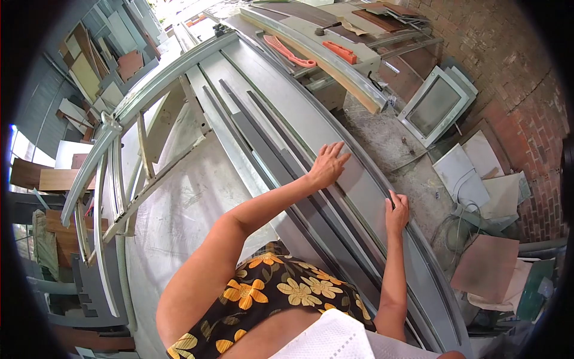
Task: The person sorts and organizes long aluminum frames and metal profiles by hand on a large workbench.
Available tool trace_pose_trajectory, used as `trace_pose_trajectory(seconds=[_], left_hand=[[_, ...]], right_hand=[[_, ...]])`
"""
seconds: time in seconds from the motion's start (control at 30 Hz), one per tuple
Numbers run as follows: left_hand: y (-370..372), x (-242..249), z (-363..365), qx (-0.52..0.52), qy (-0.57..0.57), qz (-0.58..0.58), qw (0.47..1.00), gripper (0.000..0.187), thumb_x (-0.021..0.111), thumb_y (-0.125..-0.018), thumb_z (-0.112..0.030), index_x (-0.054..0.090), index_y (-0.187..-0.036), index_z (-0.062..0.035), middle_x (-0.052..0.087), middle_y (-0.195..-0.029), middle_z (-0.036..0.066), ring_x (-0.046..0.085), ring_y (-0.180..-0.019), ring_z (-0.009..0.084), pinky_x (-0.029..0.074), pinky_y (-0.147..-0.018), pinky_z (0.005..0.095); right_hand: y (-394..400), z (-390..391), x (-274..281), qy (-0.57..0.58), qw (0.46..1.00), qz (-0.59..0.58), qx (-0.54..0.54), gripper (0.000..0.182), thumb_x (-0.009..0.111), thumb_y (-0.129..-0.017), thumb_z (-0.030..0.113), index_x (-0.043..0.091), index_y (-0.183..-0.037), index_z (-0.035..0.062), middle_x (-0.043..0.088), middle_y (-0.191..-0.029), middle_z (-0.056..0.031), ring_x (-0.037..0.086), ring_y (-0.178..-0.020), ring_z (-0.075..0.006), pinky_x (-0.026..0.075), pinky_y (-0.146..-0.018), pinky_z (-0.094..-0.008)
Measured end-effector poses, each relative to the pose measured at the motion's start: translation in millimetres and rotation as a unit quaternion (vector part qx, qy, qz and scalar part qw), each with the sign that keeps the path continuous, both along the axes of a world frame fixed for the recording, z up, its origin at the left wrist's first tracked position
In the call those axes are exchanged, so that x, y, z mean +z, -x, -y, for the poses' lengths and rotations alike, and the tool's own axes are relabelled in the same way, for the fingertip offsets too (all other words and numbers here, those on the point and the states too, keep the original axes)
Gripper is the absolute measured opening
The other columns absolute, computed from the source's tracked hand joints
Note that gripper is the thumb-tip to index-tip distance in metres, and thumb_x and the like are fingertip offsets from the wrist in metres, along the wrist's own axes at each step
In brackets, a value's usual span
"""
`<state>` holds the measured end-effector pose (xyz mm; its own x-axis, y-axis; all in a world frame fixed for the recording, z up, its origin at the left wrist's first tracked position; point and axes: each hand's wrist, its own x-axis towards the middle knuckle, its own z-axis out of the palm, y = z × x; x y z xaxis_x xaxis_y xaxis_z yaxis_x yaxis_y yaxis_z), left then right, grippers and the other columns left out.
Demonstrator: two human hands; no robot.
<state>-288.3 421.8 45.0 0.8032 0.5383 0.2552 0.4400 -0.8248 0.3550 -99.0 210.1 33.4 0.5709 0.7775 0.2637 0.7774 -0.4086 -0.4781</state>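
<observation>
A long grey metal door panel (365, 190) with raised rails lies slanting across the workbench in front of me. Over its upper face my left hand (329, 166) reaches out, fingers spread, with nothing in it. Lower right, my right hand (397, 213) is at the panel's outer edge, its fingers curled. A small dark tip (391, 198) shows between its thumb and forefinger; I cannot tell what it belongs to. Loose dark grey strips (263, 140) rest lengthwise on the panel, left of my left hand.
An orange-red handled tool (287, 51) and an orange case (339, 52) sit on the far bench. Left stands a pale metal frame (143, 143). On the right floor are a framed window (434, 106), a pinkish board (485, 267) and coiled wire (457, 230) by a brick wall (520, 119).
</observation>
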Motion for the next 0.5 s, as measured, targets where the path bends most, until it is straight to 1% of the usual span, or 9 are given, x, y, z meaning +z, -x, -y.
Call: trace_pose_trajectory(seconds=[0.13, 0.3, 0.5], left_hand=[[9, -3, -7, 0.020, 0.009, -0.004, 1.000, 0.049, 0.064, -0.081, -0.017, 0.049, -0.127, -0.0121, 0.032, -0.141, 0.019, 0.031, -0.130, 0.0347, 0.029, -0.106, 0.0515], [-1, -3, -6, 0.007, 0.017, -0.005, 1.000, 0.052, 0.065, -0.081, -0.019, 0.048, -0.129, -0.0120, 0.030, -0.142, 0.019, 0.031, -0.130, 0.0343, 0.028, -0.106, 0.0504], [-25, 1, 1, -0.041, 0.011, 0.006, 0.999, 0.067, 0.069, -0.079, -0.028, 0.038, -0.138, -0.0160, 0.021, -0.147, 0.020, 0.024, -0.135, 0.0353, 0.025, -0.108, 0.0501]], right_hand=[[-7, -9, -2, 0.002, 1.000, 0.004, 0.012, 0.031, 0.067, -0.079, 0.012, 0.065, -0.110, 0.0131, 0.053, -0.091, -0.0070, 0.054, -0.089, -0.0260, 0.045, -0.077, -0.0375], [-7, -10, 1, 0.010, 1.000, 0.006, 0.024, 0.031, 0.067, -0.080, 0.011, 0.065, -0.111, 0.0121, 0.053, -0.092, -0.0068, 0.053, -0.090, -0.0258, 0.045, -0.077, -0.0372], [-3, -12, 6, 0.017, 1.000, -0.006, 0.016, 0.032, 0.067, -0.080, 0.010, 0.065, -0.112, 0.0106, 0.052, -0.092, -0.0066, 0.052, -0.090, -0.0253, 0.045, -0.078, -0.0377]])
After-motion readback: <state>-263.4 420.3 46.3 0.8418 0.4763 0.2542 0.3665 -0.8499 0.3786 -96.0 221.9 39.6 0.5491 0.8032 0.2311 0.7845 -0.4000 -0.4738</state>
